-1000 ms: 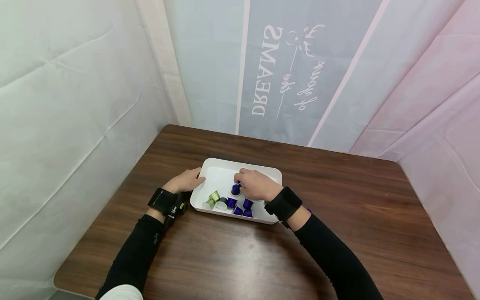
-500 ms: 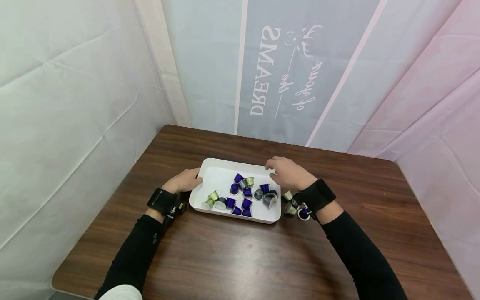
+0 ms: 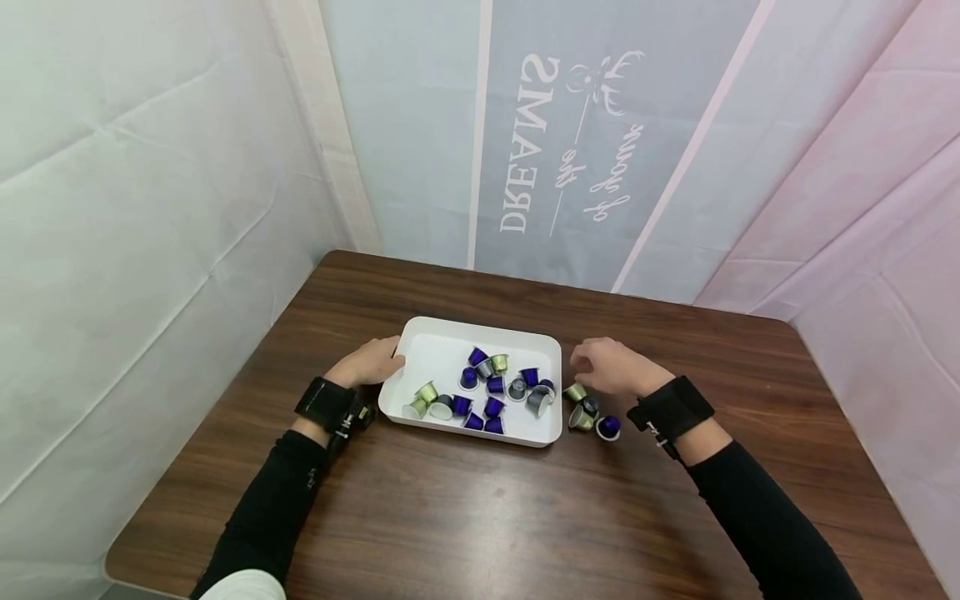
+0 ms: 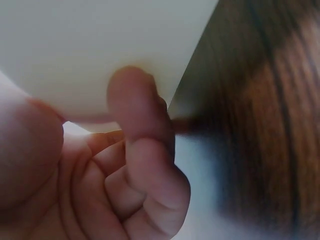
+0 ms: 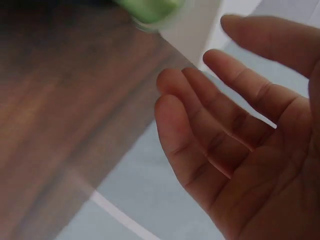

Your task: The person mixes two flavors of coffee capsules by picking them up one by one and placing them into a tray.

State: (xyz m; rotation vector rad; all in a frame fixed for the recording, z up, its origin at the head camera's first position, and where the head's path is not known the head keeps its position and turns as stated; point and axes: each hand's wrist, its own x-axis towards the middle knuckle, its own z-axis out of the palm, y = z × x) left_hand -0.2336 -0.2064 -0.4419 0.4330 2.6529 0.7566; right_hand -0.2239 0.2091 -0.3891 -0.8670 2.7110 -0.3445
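Observation:
A white tray lies on the wooden table, with several coffee capsules in blue, green and grey inside it. My left hand holds the tray by its left end; in the left wrist view, curled fingers press against its white wall with the thumb on the other side. To the right of the tray my right hand hovers, loosely bent and holding nothing in the right wrist view. Just below it sits a small group of capsules, among them a green capsule and a blue capsule.
The brown table stretches around the tray on all sides. Pale fabric sheets hang behind the table and at both sides.
My right hand has moved from over the tray to the right, past its edge, uncovering the capsules inside. The left hand and the tray have stayed almost in place.

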